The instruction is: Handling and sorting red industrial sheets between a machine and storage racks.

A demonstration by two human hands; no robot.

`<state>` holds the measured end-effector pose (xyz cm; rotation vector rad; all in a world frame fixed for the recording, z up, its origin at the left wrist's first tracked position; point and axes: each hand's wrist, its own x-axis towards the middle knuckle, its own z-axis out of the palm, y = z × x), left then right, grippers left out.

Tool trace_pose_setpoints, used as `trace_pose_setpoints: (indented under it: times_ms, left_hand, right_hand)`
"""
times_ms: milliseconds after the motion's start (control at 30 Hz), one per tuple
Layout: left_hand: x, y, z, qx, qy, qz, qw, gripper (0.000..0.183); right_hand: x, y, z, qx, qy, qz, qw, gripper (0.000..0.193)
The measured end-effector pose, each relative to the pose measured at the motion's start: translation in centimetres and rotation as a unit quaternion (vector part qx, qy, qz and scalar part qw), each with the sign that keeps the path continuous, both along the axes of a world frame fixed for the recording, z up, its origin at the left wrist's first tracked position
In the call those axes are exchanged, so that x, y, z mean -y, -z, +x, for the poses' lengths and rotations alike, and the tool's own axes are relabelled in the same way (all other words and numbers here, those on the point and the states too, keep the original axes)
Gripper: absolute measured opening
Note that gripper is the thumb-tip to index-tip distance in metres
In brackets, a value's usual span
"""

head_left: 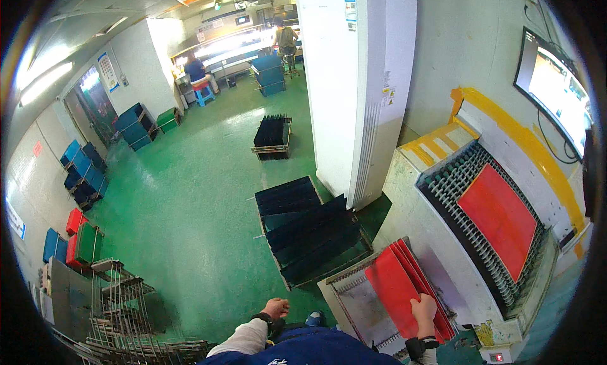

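Note:
My right hand (425,315) is closed on the near edge of a red panel (393,283), the leftmost of several thin ones leaning together in a pale slotted rack (354,311). Other red panels (425,270) stand just behind it, to its right. In front of my body, my left hand (276,309) is curled closed with nothing visible in it. Another red panel (499,219) lies flat on the roller conveyor (442,178) of a machine at my right.
Racks of dark panels (316,238) stand on the green floor beside a tall white cabinet (335,99). Bare metal racks (120,295) are at lower left. A screen (553,90) hangs at right. Two people (286,39) are at far benches.

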<state>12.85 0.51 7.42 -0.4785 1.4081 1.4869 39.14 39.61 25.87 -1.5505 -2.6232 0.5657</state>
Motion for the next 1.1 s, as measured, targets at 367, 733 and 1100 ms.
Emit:
trace_pose_setpoints:
  times_ms: [367, 733, 1100]
  left_hand:
    - [1.3, 1.1, -2.8, -0.009, -0.024, -0.034, 0.999, 0.018]
    - [5.9, 4.0, -4.6, -0.02, -0.049, -0.021, 0.998, 0.014]
    - [6.7, 3.8, -5.6, -0.008, -0.074, -0.029, 0.997, 0.012]
  right_hand:
    - [-0.1, 2.0, 0.5, 0.023, 0.013, 0.025, 0.999, 0.027]
    - [0.6, 1.4, -0.6, 0.02, 0.023, 0.017, 0.999, 0.035]
    - [-0.4, 2.9, -0.4, 0.038, 0.042, 0.038, 0.998, 0.036]
